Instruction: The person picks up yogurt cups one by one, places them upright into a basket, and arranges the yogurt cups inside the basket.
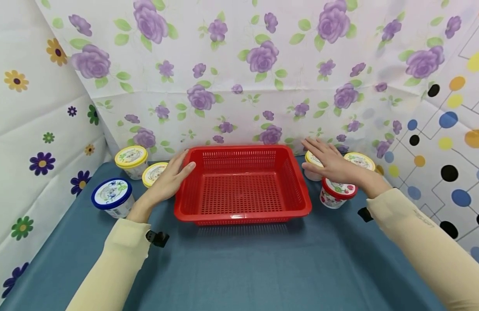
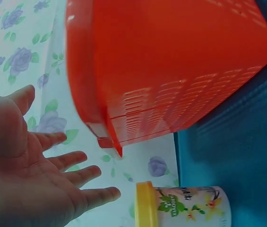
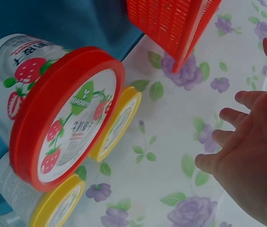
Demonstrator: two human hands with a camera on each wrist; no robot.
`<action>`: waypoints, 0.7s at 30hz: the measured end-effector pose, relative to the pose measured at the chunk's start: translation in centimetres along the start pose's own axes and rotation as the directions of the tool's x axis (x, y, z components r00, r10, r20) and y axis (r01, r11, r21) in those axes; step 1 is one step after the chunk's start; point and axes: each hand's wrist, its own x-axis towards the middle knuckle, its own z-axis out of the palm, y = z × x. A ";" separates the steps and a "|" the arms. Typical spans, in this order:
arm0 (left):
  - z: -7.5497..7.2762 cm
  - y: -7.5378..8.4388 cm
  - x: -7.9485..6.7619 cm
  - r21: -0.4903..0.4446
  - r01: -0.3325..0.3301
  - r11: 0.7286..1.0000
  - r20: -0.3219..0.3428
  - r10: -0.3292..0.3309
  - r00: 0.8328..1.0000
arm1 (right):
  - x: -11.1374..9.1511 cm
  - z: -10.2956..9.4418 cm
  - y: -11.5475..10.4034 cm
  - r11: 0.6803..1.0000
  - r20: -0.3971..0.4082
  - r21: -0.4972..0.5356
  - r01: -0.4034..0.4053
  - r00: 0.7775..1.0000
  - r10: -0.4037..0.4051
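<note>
Both the left hand (image 1: 166, 180) and right hand (image 1: 333, 166) spread empty, apart; swung low, either could topple tubs (image 1: 337, 194) near the red basket (image 1: 243, 216).

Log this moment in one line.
left hand: empty, beside red basket; right hand: empty, near right tubs; basket: no tubs inside; left tubs: blue-lidded, two yellow-lidded; right tubs: red-lidded, two yellow-lidded

The basket (image 1: 243, 214) is red, the tablecloth (image 1: 239, 268) blue; the far cloth (image 1: 262, 58) shows purple roses on white. The near left tub (image 1: 112, 196) has a blue lid, the near right tub (image 1: 334, 198) a red one.
</note>
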 end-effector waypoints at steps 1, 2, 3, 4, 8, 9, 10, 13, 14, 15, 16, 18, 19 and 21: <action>0.1 -0.1 -0.1 -0.002 0.010 1.000 -0.004 -0.010 1.000 | -0.1 0.0 0.1 1.000 -0.001 0.002 0.002 1.000 -0.002; 0.2 -0.2 -0.3 -0.004 0.015 1.000 -0.009 -0.015 1.000 | -0.2 0.0 0.1 1.000 -0.003 0.002 0.003 1.000 -0.003; 0.2 -0.3 -0.4 -0.010 0.017 1.000 -0.013 -0.017 1.000 | -0.3 0.0 0.2 1.000 -0.006 0.002 0.005 1.000 -0.005; 0.3 -0.4 -0.6 -0.015 0.019 1.000 -0.015 -0.019 1.000 | -0.4 0.0 0.3 1.000 -0.008 0.000 0.007 1.000 -0.007; 0.5 -0.8 -1.1 -0.052 0.004 0.999 -0.017 -0.005 1.000 | -0.9 0.1 0.5 1.000 -0.014 0.014 0.008 1.000 -0.008; 0.6 -0.9 -1.3 -0.062 0.003 0.998 -0.016 -0.004 1.000 | -1.0 0.2 0.6 1.000 -0.015 0.016 0.007 1.000 -0.007; 0.7 -1.0 -1.4 -0.068 0.002 0.998 -0.016 -0.003 1.000 | -1.1 0.2 0.8 1.000 -0.015 0.020 0.007 1.000 -0.006; 0.9 -1.4 -1.7 -0.081 0.003 0.997 -0.021 -0.004 1.000 | -1.4 0.3 1.0 1.000 -0.016 0.030 0.005 1.000 -0.005; 0.9 -1.4 -1.7 -0.085 0.006 0.996 -0.020 -0.008 1.000 | -1.5 0.3 1.0 0.999 -0.016 0.033 0.005 1.000 -0.004; 1.0 -1.5 -1.8 -0.093 0.008 0.996 -0.018 -0.010 1.000 | -1.5 0.4 1.1 0.999 -0.014 0.037 0.003 1.000 -0.002; 1.1 -1.5 -1.9 -0.100 0.008 0.995 -0.016 -0.010 1.000 | -1.6 0.4 1.1 0.999 -0.014 0.040 0.003 1.000 -0.003; 1.2 -1.6 -1.9 -0.112 0.008 0.994 -0.012 -0.009 1.000 | -1.8 0.3 1.2 0.999 -0.013 0.043 0.005 1.000 -0.005; 1.2 -1.6 -2.0 -0.119 0.010 0.993 -0.010 -0.011 1.000 | -1.9 0.3 1.3 0.999 -0.011 0.044 0.007 1.000 -0.006; 1.3 -1.7 -2.1 -0.129 0.017 0.991 -0.009 -0.018 1.000 | -2.1 0.3 1.4 0.999 -0.011 0.041 0.012 1.000 -0.011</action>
